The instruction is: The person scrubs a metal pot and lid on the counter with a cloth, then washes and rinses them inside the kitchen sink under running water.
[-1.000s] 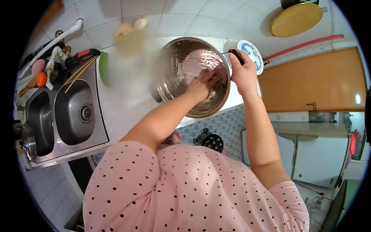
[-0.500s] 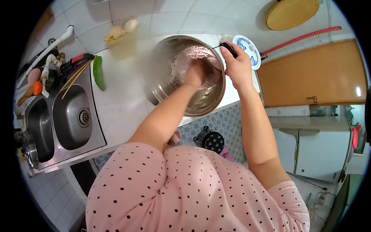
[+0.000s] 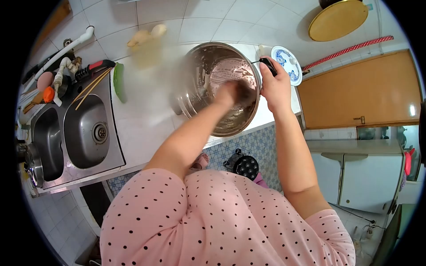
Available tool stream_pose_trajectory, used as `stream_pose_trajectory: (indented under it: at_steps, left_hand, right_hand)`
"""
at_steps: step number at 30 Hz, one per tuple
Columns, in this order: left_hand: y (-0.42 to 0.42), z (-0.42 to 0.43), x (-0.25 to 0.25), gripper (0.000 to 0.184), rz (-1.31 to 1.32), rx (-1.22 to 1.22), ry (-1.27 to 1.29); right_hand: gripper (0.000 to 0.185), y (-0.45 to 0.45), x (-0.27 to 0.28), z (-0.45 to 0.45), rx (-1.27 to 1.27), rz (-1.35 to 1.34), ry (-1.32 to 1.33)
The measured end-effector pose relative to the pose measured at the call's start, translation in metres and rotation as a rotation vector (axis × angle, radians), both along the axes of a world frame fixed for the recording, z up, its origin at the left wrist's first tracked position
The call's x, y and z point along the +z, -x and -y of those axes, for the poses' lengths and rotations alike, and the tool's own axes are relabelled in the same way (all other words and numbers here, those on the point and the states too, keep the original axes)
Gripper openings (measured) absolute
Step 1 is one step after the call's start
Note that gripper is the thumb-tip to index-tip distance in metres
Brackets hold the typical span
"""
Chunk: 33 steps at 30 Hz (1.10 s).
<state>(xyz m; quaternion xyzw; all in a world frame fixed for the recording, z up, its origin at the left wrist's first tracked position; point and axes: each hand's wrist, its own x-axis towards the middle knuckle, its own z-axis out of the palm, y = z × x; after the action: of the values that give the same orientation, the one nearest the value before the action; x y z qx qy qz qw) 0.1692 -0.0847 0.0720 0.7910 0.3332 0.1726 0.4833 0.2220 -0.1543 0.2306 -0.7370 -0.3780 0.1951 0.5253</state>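
A large stainless-steel pot [image 3: 199,71] lies tilted on the counter, its mouth facing me and its inner wall wet with whitish suds or droplets. Inside it, my left hand [image 3: 228,93] presses a dark scrubber [image 3: 244,93] near the right side of the inner wall; both are smeared by motion, so the scrubber's exact kind is unclear. My right hand [image 3: 277,86] is closed round the pot's black handle [image 3: 268,66] at the right of the rim. The pot's underside is hidden.
On the left is a double sink [image 3: 86,133] with chopsticks [image 3: 92,86] across its rim. A green cucumber-like vegetable [image 3: 118,83] lies beside it. A blue-and-white lid [image 3: 286,64] stands right of the pot, and a black stool [image 3: 246,167] is below the counter.
My left hand has moved slightly right and down inside the pot with the scrubber. My right hand keeps its hold on the handle. The whole view has shifted a little.
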Motion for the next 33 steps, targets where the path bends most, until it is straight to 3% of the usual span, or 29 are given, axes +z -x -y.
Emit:
stream_pose_trajectory:
  at_steps: [1,4,5,7,10,13,15,17,19,21,23,25,27,29,31,33]
  left_hand:
    - [-0.008,0.011,0.012,0.038,0.032,-0.084,-0.021]
    - [-0.028,0.002,-0.010,0.031,0.080,0.175,0.025]
    - [-0.002,-0.004,0.023,0.023,0.153,0.191,0.242]
    - [-0.007,-0.012,0.014,0.027,0.046,0.186,0.191]
    - [-0.029,0.004,-0.009,0.027,0.117,0.161,-0.053]
    - [-0.016,-0.029,-0.044,0.024,0.016,0.253,0.024]
    - [0.014,-0.052,-0.048,0.021,-0.064,0.373,-0.082]
    - [0.030,-0.047,-0.067,0.023,-0.229,0.225,-0.303]
    - [0.032,-0.017,-0.058,0.027,-0.373,0.152,-0.213]
    - [0.026,0.011,-0.049,0.028,-0.464,-0.229,-0.280]
    - [-0.007,0.033,-0.030,0.027,-0.268,-0.347,-0.241]
    - [-0.011,0.031,0.037,0.025,0.183,-0.093,-0.195]
    - [-0.028,-0.017,0.042,0.022,-0.182,-0.197,-0.632]
    - [-0.011,-0.062,0.040,0.022,-0.295,0.004,-0.370]
    - [0.006,-0.080,-0.009,0.023,-0.453,-0.013,-0.313]
    - [0.013,-0.042,-0.046,0.026,-0.549,-0.021,-0.381]
  right_hand:
    - [0.030,0.000,0.000,0.001,-0.002,-0.013,0.010]
    - [0.029,-0.004,0.002,0.006,0.015,-0.008,0.011]
    - [0.028,-0.006,0.002,0.007,0.023,-0.006,0.010]
    - [0.028,-0.006,0.001,0.005,0.019,-0.031,0.014]
    - [0.028,-0.001,0.003,0.001,0.004,-0.043,0.026]
    - [0.028,-0.001,0.003,0.004,0.014,0.019,0.025]
    - [0.029,-0.002,-0.001,0.006,0.012,0.038,0.013]
    - [0.030,-0.004,-0.005,0.006,0.005,0.060,0.003]
    - [0.030,-0.001,-0.004,0.006,-0.009,0.030,0.001]
    - [0.030,0.001,-0.004,0.007,-0.022,0.006,0.002]
    - [0.029,0.003,-0.002,0.008,-0.019,0.019,0.015]
    - [0.029,0.005,-0.001,0.008,-0.001,0.035,0.007]
    - [0.029,0.004,-0.002,0.011,0.008,0.002,0.000]
    - [0.029,0.004,-0.003,0.014,0.005,-0.049,-0.002]
    - [0.028,0.005,-0.002,0.012,-0.013,-0.055,0.006]
    - [0.028,0.005,-0.002,0.009,-0.025,-0.023,0.009]
